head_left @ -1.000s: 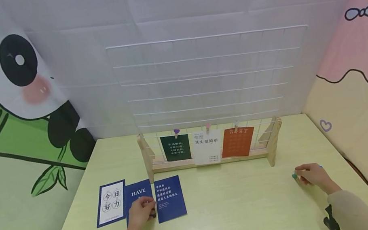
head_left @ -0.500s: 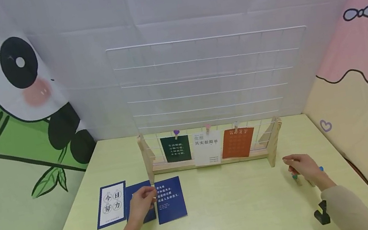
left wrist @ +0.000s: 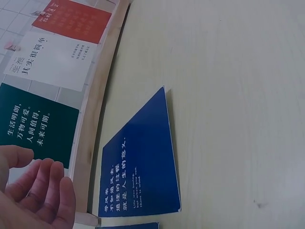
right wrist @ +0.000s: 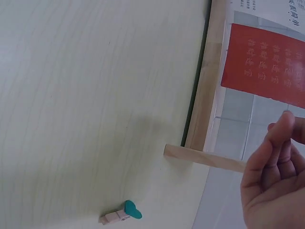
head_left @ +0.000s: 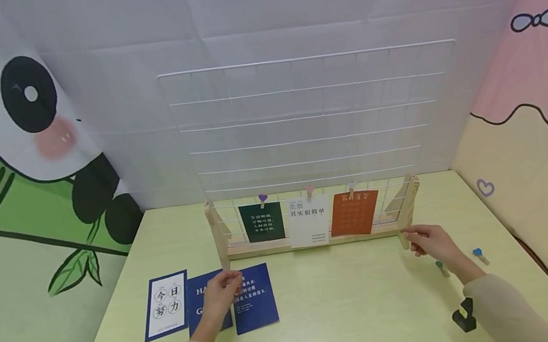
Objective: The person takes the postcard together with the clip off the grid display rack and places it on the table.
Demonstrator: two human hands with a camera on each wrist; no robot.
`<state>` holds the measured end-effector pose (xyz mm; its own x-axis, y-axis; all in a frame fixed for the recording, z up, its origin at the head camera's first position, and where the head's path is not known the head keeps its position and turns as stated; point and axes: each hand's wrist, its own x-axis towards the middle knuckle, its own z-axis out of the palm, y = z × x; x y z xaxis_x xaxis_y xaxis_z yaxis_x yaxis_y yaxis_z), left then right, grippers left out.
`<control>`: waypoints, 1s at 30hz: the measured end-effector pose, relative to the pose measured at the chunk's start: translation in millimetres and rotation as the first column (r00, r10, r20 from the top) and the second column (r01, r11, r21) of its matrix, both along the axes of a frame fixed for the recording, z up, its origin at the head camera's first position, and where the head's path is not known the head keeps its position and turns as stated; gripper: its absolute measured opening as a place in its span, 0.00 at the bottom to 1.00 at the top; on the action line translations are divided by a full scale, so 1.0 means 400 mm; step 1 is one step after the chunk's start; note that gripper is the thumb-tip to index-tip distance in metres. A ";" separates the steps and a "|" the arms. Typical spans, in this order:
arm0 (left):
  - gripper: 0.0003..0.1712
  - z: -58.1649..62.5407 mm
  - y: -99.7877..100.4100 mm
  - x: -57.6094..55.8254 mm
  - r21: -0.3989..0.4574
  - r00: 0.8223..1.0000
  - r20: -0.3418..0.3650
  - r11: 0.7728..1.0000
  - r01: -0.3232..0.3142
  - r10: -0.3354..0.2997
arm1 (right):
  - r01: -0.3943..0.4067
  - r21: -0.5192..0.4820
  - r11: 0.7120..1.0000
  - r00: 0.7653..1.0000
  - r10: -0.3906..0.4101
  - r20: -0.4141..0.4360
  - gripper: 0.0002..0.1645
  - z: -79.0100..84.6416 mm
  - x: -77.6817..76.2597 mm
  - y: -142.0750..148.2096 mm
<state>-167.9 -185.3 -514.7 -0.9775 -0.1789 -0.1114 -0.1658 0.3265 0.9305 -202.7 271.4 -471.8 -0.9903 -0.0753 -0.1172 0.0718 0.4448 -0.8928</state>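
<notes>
Apparent step: hand placement at the upright white wire rack with pale wooden feet (head_left: 301, 140). Left hand (head_left: 221, 295): half-curled, empty. Right hand (head_left: 435, 243): fingertips nearly together, hold indeterminable. Next move likely requires careful fingertip contact.

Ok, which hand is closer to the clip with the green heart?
Right. The right hand is just beyond the green clip, toward the rack; the left hand is far to the left, by the blue cards.

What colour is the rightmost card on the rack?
The card is orange-red, clearest in the right wrist view.
</notes>
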 end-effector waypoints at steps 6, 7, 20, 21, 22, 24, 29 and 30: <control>0.15 -0.019 0.015 -0.025 -0.030 1.000 0.010 1.000 0.008 -0.008 | -0.031 -0.026 0.999 0.999 0.030 -0.018 0.20 0.003 -0.009 -0.029; 0.15 -0.019 0.019 -0.028 -0.035 1.000 0.015 0.999 0.007 -0.006 | -0.035 -0.033 0.999 0.999 0.034 -0.019 0.20 0.002 -0.011 -0.034; 0.17 -0.074 0.020 -0.077 -0.064 0.999 0.034 0.997 0.033 -0.030 | -0.066 -0.104 0.992 0.998 0.063 -0.029 0.20 -0.002 -0.034 -0.100; 0.17 -0.079 0.020 -0.081 -0.071 0.999 0.044 0.997 0.031 -0.028 | -0.063 -0.105 0.993 0.998 0.060 -0.028 0.19 -0.002 -0.035 -0.105; 0.16 -0.083 0.020 -0.084 -0.074 0.998 0.056 0.997 0.032 -0.028 | -0.057 -0.106 0.993 0.998 0.055 -0.026 0.18 -0.002 -0.037 -0.111; 0.16 -0.088 0.020 -0.091 -0.079 0.998 0.062 0.996 0.033 -0.028 | -0.056 -0.099 0.994 0.998 0.054 -0.026 0.18 0.000 -0.040 -0.119; 0.18 -0.085 0.021 -0.098 -0.073 0.998 0.033 0.996 0.053 -0.050 | -0.058 -0.104 0.993 0.998 0.056 -0.024 0.20 0.005 -0.046 -0.139; 0.18 -0.082 0.021 -0.099 -0.073 0.998 0.036 0.996 0.052 -0.049 | -0.062 -0.104 0.993 0.998 0.060 -0.024 0.21 0.005 -0.048 -0.143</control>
